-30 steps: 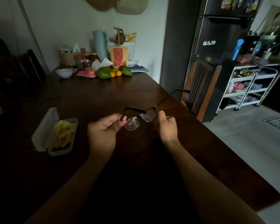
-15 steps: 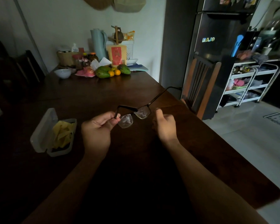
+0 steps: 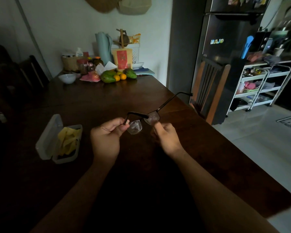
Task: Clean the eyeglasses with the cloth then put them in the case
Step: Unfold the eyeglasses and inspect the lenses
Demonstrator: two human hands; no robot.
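Left hand (image 3: 106,140) and right hand (image 3: 166,138) pinch the eyeglasses (image 3: 151,117) — cloth (image 3: 68,140) inside open case (image 3: 46,137).

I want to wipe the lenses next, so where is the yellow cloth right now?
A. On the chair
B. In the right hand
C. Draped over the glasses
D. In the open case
D: the cloth lies crumpled inside the open case, apart from the glasses.

place: home kitchen-diner | signs: fridge (image 3: 225,52); fruit (image 3: 115,75) on dining table (image 3: 91,101); trolley (image 3: 259,84)
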